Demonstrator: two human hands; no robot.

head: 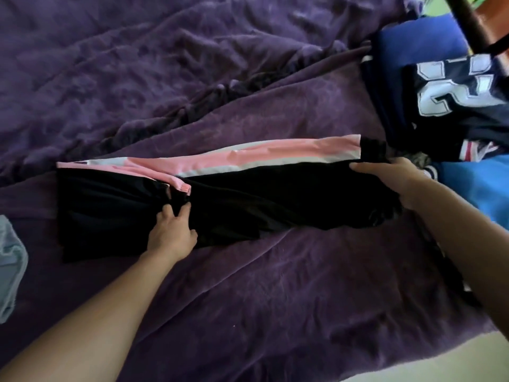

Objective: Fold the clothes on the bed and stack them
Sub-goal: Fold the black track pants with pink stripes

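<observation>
The right hand grips one end of the black garment, thumb on top. The left hand presses its middle, fingers spread. The garment lies stretched between them on the purple blanket. A pile of clothes sits just beyond the right hand.

Left hand and right hand of the person, both bare. Each forearm is uncovered from the wrist back to the edge of view, broadening toward the elbow.
</observation>
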